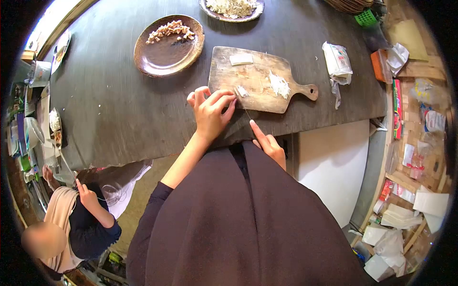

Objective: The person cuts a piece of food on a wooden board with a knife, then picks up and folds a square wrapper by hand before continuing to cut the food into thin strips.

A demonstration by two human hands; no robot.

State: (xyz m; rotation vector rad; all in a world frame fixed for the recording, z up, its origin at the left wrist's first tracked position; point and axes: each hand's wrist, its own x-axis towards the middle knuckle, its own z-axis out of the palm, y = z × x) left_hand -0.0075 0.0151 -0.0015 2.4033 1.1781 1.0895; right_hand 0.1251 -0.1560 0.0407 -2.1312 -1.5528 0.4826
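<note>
A wooden cutting board (260,69) with a handle lies near the table's front edge. On it are a white block (241,59), a pile of thin white strips (279,86) and a few cut white strips (242,91). My left hand (210,114) is bent over the board's near left corner, its fingertips closed on a small white food piece beside the cut strips, mostly hidden by the fingers. My right hand (272,148) grips a knife (247,113), index finger stretched along its back. The thin blade reaches the board's near edge by my left fingertips; the handle is hidden.
A brown plate (164,62) holds small pinkish-brown cubes. Behind it stands a plate of pale shreds (234,18). A white plastic packet (338,62) lies right of the board. At left, another person (95,224) works with a long tool. Packages fill the shelf (415,157) at right.
</note>
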